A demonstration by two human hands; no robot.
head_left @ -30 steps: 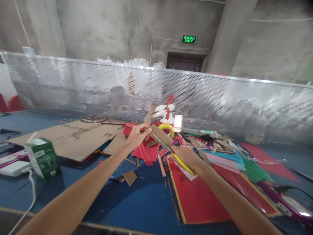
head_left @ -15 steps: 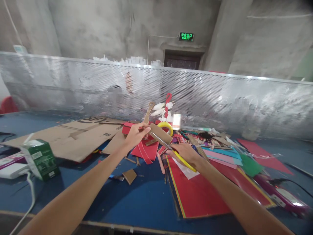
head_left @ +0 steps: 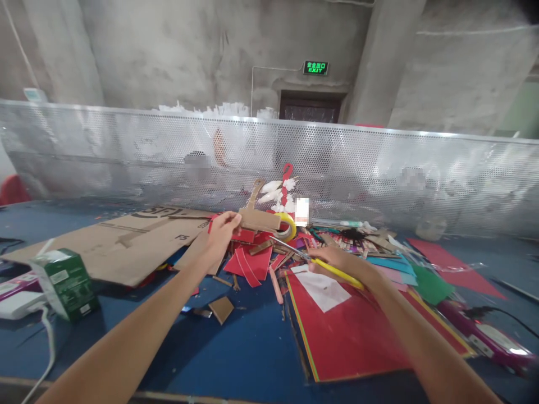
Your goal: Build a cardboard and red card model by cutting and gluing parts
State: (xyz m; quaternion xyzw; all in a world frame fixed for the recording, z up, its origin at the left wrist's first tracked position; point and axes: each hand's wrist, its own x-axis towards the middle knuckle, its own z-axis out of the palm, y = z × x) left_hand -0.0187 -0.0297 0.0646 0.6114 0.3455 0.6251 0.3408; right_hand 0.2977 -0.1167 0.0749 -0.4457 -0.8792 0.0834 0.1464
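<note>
My left hand [head_left: 222, 232] pinches one end of a small brown cardboard piece [head_left: 259, 220] and holds it level above the table. My right hand [head_left: 339, 262] grips yellow-handled scissors [head_left: 314, 260], whose blades point left toward the cardboard and sit just below and to the right of it, apart from it. Under both hands lies a heap of red paper scraps [head_left: 248, 261] and cardboard offcuts. A yellow tape roll [head_left: 288, 224] sits right behind the cardboard piece.
A big flat cardboard sheet [head_left: 126, 241] lies at the left, a green box [head_left: 65, 283] and white cable [head_left: 46, 336] at the near left. Red sheets [head_left: 349, 331] with a white slip [head_left: 322, 289] cover the near right; coloured papers and a purple tool [head_left: 488, 336] lie further right. A perforated metal screen [head_left: 379, 168] bounds the blue table.
The cardboard piece has swung from slanted to level and come off the scissor blades. My right hand has drawn the scissors down and to the right, uncovering the white slip.
</note>
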